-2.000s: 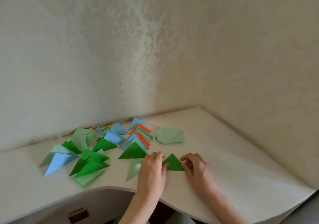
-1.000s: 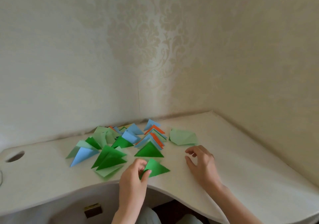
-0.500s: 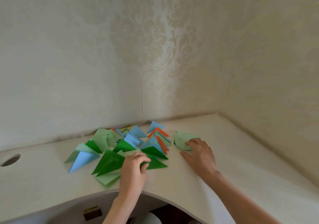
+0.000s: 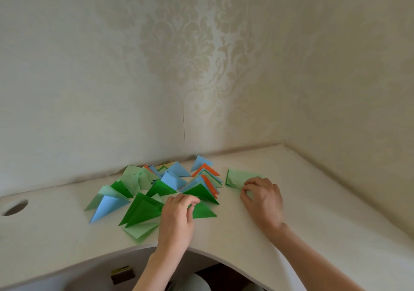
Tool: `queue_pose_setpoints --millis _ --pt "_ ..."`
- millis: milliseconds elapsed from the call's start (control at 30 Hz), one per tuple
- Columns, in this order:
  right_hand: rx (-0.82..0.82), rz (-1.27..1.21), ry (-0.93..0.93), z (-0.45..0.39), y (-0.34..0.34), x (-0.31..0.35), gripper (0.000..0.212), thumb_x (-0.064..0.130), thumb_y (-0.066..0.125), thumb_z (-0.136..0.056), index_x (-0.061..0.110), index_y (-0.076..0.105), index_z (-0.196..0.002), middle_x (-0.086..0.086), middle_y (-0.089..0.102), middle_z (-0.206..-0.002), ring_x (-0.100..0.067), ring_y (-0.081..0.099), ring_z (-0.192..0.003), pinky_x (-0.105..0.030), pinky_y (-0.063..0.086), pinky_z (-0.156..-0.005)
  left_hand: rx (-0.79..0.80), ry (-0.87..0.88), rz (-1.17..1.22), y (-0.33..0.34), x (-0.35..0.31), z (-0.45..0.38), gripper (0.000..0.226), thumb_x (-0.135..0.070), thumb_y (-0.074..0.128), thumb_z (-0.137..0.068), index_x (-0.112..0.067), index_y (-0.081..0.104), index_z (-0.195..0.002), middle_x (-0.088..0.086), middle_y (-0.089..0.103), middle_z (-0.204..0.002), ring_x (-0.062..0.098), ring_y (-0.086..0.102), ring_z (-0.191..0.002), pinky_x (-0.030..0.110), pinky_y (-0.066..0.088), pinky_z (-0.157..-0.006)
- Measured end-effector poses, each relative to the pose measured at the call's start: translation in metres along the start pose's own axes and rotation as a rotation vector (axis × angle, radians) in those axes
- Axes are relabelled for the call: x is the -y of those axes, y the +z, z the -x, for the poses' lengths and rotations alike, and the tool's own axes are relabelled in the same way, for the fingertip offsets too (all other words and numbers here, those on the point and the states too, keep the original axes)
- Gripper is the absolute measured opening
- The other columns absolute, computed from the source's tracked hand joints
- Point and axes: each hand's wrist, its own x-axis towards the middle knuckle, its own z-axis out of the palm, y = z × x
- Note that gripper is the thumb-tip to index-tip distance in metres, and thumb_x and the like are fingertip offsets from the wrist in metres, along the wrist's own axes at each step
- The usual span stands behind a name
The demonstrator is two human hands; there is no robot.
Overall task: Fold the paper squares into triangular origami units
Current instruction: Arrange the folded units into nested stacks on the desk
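Left hand at lower centre of the frame, fingers curled over the near corner of a dark green folded paper triangle, pinching it flat against the white curved-edge desk. Right hand right of centre, fingertips bent onto the near edge of a small stack of pale green paper squares, pinching at its corner; how many sheets are caught, impossible to tell. Between the two hands, bare desktop only. Left of and behind the left hand, a loose heap of folded paper triangles in dark green, pale green, light blue and orange, overlapping one another and touching the held triangle along its far side. Light blue folded triangle at the heap's left edge, a large dark green one just beside the left wrist, partly hidden by the hand. Round cable hole at far left of the desk. Cream damask wallpaper filling the upper frame, meeting in a corner at right. Dark small box with a brass-coloured top under the desk edge, bottom left.
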Motion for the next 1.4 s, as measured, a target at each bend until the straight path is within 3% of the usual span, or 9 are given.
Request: queue_pose_setpoints --millis 167,233,333,500,733,967,1200,1400 --pt "-0.124 -0.017 -0.115 0.012 -0.028 -0.012 0.011 0.014 0.081 -0.068 0.019 0.071 -0.069 0.009 0.067 -0.081 -0.019 0.06 -0.076 -0.032 0.044 -0.067 -0.045 0.017 0.091 -0.003 -0.029 0.001 0.023 0.0 0.069 -0.077 -0.022 0.065 -0.083 -0.015 0.059 -0.082 0.006 0.053 -0.08 0.009 0.039 -0.071" --pt "-0.115 -0.01 -0.147 0.02 -0.038 -0.016 0.012 0.015 0.082 -0.066 0.019 0.072 -0.068 0.009 0.068 -0.081 -0.018 0.06 -0.077 -0.033 0.045 -0.067 -0.013 0.045 0.129 0.004 -0.042 0.0 0.022 -0.001 0.068 -0.078 -0.022 0.064 -0.084 -0.016 0.058 -0.083 0.005 0.054 -0.08 0.01 0.042 -0.071" --pt "-0.017 0.017 -0.147 0.033 -0.048 -0.022 0.014 0.022 0.086 -0.062 0.023 0.072 -0.066 0.013 0.067 -0.079 -0.016 0.061 -0.077 -0.032 0.045 -0.067 0.075 0.076 0.183 0.019 -0.062 -0.001 0.023 -0.001 0.066 -0.079 -0.022 0.064 -0.088 -0.015 0.057 -0.089 0.003 0.056 -0.085 0.015 0.046 -0.075" --pt "0.137 -0.038 -0.036 0.049 -0.052 -0.029 0.012 0.041 0.08 -0.066 0.032 0.072 -0.066 0.019 0.067 -0.075 -0.01 0.06 -0.076 -0.031 0.045 -0.07 0.24 0.112 0.227 0.046 -0.086 0.004 0.028 -0.006 0.067 -0.08 -0.024 0.065 -0.1 -0.018 0.056 -0.098 0.0 0.052 -0.096 0.002 0.033 -0.084" --pt "0.129 -0.002 -0.054 0.067 -0.078 -0.036 0.016 0.04 0.082 -0.064 0.033 0.068 -0.064 0.022 0.064 -0.078 -0.004 0.057 -0.078 -0.026 0.039 -0.068 0.294 0.258 0.204 0.062 -0.089 0.013 0.026 -0.01 0.069 -0.078 -0.025 0.066 -0.099 -0.017 0.059 -0.101 0.0 0.046 -0.102 0.005 0.029 -0.089" --pt "0.19 -0.112 0.044 0.082 -0.071 -0.043 0.023 0.055 0.057 -0.072 0.035 0.069 -0.072 0.026 0.061 -0.079 -0.004 0.059 -0.081 -0.03 0.044 -0.071 0.342 0.283 0.23 0.07 -0.084 0.015 0.007 -0.027 0.061 -0.083 -0.025 0.068 -0.084 -0.015 0.064 -0.086 0.006 0.053 -0.086 0.027 0.045 -0.078" --pt "0.204 -0.233 0.146 0.08 -0.065 -0.045 0.021 0.054 0.06 -0.071 0.035 0.068 -0.074 0.026 0.06 -0.076 0.0 0.058 -0.078 -0.032 0.05 -0.074 0.31 0.228 0.225 0.075 -0.089 0.014 0.011 -0.036 0.057 -0.084 -0.029 0.065 -0.084 -0.018 0.059 -0.085 0.007 0.051 -0.086 0.03 0.044 -0.078" --pt "0.294 -0.272 0.274 0.075 -0.064 -0.044 0.022 0.051 0.074 -0.066 0.042 0.055 -0.072 0.021 0.06 -0.078 0.002 0.053 -0.076 -0.03 0.046 -0.079 0.353 0.151 0.214 0.08 -0.093 0.009 0.013 -0.037 0.067 -0.079 -0.036 0.065 -0.092 -0.022 0.055 -0.086 0.006 0.05 -0.092 0.029 0.042 -0.084"
